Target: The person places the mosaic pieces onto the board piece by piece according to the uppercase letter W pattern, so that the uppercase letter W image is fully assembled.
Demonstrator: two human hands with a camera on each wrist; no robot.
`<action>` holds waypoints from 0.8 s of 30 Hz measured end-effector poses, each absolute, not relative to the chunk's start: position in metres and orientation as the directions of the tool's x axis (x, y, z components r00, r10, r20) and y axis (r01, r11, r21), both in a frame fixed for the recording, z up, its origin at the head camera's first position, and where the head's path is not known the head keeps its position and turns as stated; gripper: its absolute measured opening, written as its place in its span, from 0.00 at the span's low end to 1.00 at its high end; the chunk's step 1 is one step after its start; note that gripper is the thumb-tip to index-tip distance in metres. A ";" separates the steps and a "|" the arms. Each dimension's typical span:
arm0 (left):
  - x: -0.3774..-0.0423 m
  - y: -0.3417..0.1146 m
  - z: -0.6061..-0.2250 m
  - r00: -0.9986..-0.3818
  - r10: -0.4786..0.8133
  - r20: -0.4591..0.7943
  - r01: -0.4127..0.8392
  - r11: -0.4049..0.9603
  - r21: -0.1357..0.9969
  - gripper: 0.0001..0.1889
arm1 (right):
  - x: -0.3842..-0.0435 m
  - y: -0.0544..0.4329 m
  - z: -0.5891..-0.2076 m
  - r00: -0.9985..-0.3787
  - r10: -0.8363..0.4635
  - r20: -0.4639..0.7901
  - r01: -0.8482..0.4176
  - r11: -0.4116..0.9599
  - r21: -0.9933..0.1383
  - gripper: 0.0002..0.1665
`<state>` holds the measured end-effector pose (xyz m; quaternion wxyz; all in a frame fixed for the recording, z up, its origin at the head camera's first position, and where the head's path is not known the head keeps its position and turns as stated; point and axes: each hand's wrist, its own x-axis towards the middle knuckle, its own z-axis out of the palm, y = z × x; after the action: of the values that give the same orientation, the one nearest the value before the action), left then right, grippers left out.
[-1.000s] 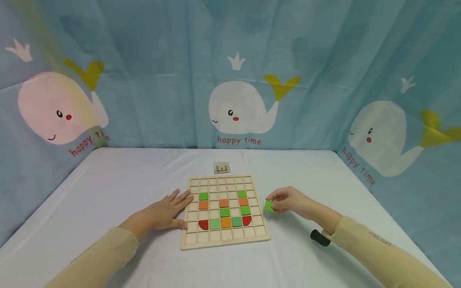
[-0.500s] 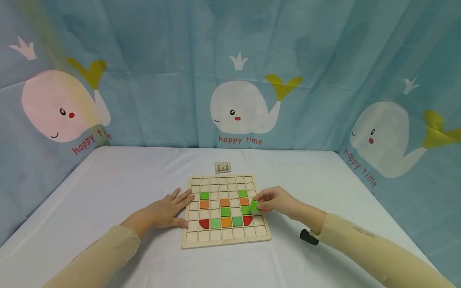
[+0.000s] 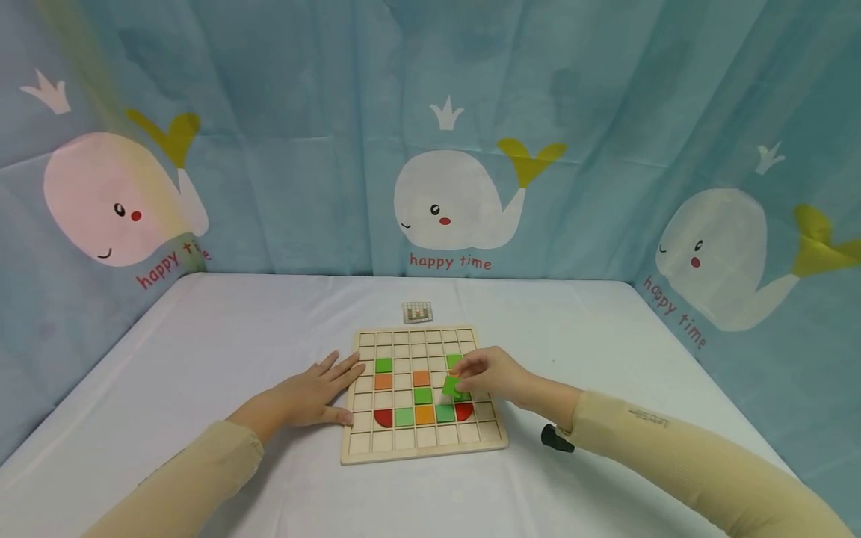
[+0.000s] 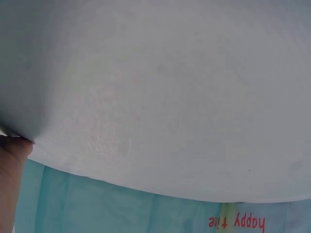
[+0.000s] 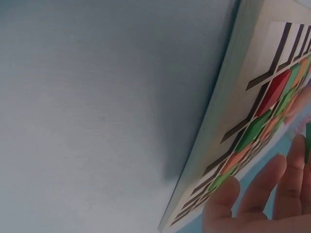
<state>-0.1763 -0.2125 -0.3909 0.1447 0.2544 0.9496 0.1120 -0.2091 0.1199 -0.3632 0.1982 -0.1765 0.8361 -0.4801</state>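
My right hand (image 3: 498, 373) pinches a green square tile (image 3: 451, 387) between thumb and fingers, over the right part of the wooden grid board (image 3: 386, 443). The tile is tilted and partly covers the pieces below. In the right wrist view, the tile (image 5: 308, 141) shows only at the frame's edge, beside the fingertips (image 5: 296, 145). My left hand (image 3: 306, 392) lies with fingers spread, touching the board's left edge. Several pieces sit in the cells, among them an orange square (image 3: 383, 381), a green square (image 3: 422, 396) and a red quarter-round piece (image 3: 383, 418).
A small card with a printed grid pattern (image 3: 418, 312) lies behind the board. White cloth (image 3: 282, 478) covers the table. A blue whale-print curtain (image 3: 303, 149) stands at the back and sides. A small black object (image 3: 557, 438) shows beside the right cuff.
My right hand has carried the green tile leftward, from beside the board's right edge to above its right-hand cells. The left hand has stayed on the left edge.
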 end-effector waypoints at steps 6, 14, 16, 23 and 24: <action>-0.177 -0.212 -0.392 -0.828 0.517 -0.216 0.452 0.845 0.286 0.50 | -0.209 0.110 -0.362 -0.867 -0.467 -0.177 -0.091 0.496 -0.863 0.09; -0.177 -0.212 -0.391 -0.826 0.520 -0.219 0.456 0.843 0.285 0.50 | -0.213 0.100 -0.362 -0.860 -0.476 -0.181 -0.105 0.514 -0.851 0.08; -0.176 -0.212 -0.391 -0.826 0.518 -0.222 0.453 0.845 0.283 0.50 | -0.214 0.098 -0.362 -0.859 -0.477 -0.184 -0.103 0.515 -0.851 0.08; -0.176 -0.211 -0.389 -0.828 0.511 -0.231 0.444 0.849 0.288 0.50 | -0.216 0.084 -0.363 -0.848 -0.497 -0.182 -0.099 0.488 -0.867 0.07; -0.176 -0.211 -0.389 -0.829 0.508 -0.235 0.440 0.851 0.286 0.50 | -0.216 0.082 -0.364 -0.847 -0.500 -0.182 -0.098 0.483 -0.870 0.07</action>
<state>-0.1761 -0.2107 -0.3892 0.1527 0.2496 0.9499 0.1103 -0.2160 0.0818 -0.3638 0.2111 -0.1790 0.8349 -0.4758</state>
